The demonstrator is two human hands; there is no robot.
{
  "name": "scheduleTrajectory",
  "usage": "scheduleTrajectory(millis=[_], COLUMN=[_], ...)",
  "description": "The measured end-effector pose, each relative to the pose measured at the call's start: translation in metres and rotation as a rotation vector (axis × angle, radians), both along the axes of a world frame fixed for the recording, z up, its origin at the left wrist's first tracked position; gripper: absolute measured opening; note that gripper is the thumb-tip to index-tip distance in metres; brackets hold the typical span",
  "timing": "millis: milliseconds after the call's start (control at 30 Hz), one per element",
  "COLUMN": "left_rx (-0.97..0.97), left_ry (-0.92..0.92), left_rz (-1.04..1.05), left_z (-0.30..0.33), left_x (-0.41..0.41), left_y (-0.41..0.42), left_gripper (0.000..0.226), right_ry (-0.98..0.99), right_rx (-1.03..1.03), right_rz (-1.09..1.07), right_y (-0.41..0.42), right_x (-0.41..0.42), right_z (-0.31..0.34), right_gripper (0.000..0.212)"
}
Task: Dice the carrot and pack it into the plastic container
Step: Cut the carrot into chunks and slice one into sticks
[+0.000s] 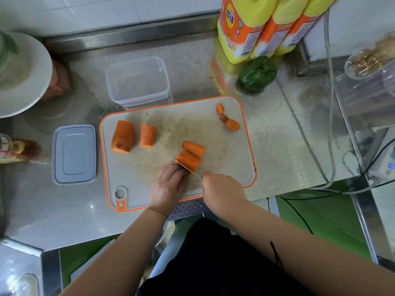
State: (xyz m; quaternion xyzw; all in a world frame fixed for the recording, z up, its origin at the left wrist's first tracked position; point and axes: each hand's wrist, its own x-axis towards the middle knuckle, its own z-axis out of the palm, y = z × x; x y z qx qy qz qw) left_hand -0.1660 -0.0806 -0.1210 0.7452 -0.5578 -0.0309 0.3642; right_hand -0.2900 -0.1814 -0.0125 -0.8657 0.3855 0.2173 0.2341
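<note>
On the orange-rimmed cutting board (218,167) lie two thick carrot chunks (123,136) at the left and small end scraps (232,124) at the far right. In the middle, several carrot slabs (189,160) lie stacked, with another slab (194,148) just behind them. My left hand (168,184) holds the near end of the stacked slabs with curled fingers. My right hand (222,192) grips a knife (171,157) whose thin blade runs edge-on across the slabs. The empty clear plastic container (137,82) stands behind the board; its grey lid (74,154) lies to the left.
Yellow-and-orange bottles (252,28) and a green pepper (257,73) stand at the back right. A white bowl (23,77) sits far left, a packet (12,150) below it. Cables (329,124) and clear appliances (372,82) crowd the right side of the steel counter (284,146).
</note>
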Motion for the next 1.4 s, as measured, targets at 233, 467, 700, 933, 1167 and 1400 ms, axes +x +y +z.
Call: scheduleTrajectory(millis=[233,467,700,933,1167,1400], left_rx=[0.028,0.015,0.029,0.043,0.052,0.059], left_ry=[0.019,0.027,0.036,0.051,0.049,0.054], left_rz=[0.031,0.032,0.06,0.038,0.031,0.041], left_z=[-0.003,-0.001,-0.005,-0.006,-0.005,-0.005], left_x=[-0.002,-0.003,-0.003,-0.002,0.0,-0.001], left_y=[0.001,0.001,0.0,0.001,0.002,0.002], left_gripper=[0.017,0.016,0.017,0.012,0.015,0.017], right_ry=[0.004,-0.067,-0.135,-0.086,-0.035,-0.01], right_rx=[0.082,0.155,0.043,0.044,0.07,0.038], right_rz=[-0.055,-0.085,-0.073,-0.097,-0.104,-0.088], right_y=[-0.004,-0.016,0.003,0.007,0.008,0.013], right_x=[0.008,-0.001,-0.007,-0.002,0.007,0.008], right_z=[-0.019,-0.017,-0.007,-0.007,-0.007,-0.027], right_gripper=[0.019,0.033,0.031,0.02,0.015,0.015])
